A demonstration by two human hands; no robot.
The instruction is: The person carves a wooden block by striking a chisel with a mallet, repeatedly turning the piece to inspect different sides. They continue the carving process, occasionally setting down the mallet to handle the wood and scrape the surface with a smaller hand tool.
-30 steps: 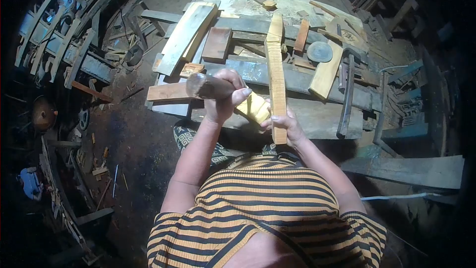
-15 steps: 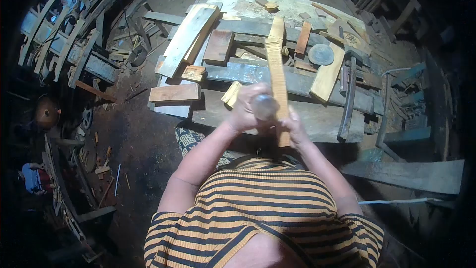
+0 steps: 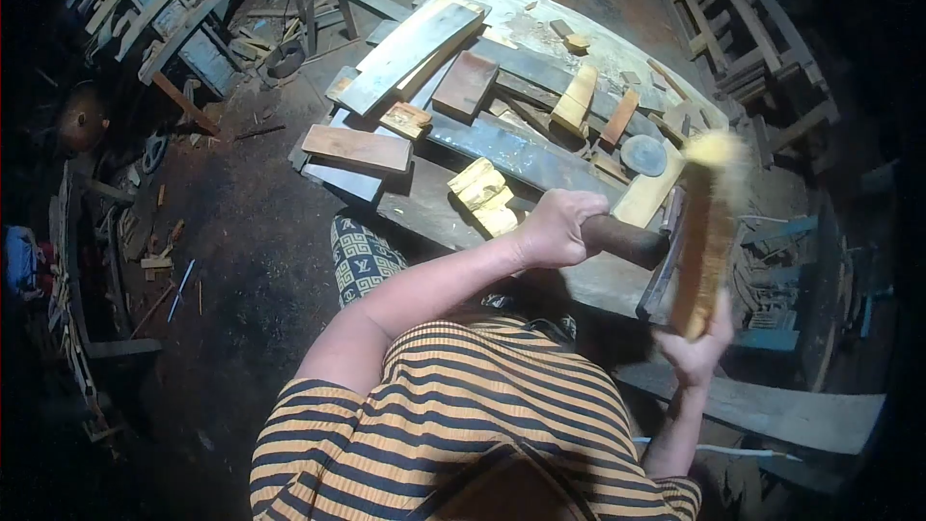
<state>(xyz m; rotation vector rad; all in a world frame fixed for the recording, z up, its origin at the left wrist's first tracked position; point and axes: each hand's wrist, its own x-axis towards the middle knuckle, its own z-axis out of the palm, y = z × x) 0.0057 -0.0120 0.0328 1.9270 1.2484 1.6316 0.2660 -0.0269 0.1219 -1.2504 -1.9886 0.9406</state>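
My left hand [image 3: 564, 229] is closed round a thick, dark, round bar [image 3: 629, 240] that points right over the bench's near edge. The bar's far end comes close to the wooden strip in this view. My right hand [image 3: 701, 347] grips the lower end of that long wooden strip [image 3: 702, 251], raised at the bench's right side and smeared by motion. Its upper end shows pale yellow. Beside my left forearm lies a notched yellow wood block [image 3: 483, 197]. Behind the strip, a dark curved tool [image 3: 659, 287] is partly hidden.
The bench [image 3: 415, 212] holds a long pale plank [image 3: 415, 50], brown blocks [image 3: 465, 84], a yellow wedge [image 3: 575, 101] and a round grey disc [image 3: 643, 155]. Timber frames [image 3: 743, 29] stand at the far right. A board [image 3: 801, 410] juts out low on the right.
My right hand has swung the wooden strip away to the right, off the bench's middle. My left hand has moved right, its bar turning from facing the camera to pointing right. The view has shifted.
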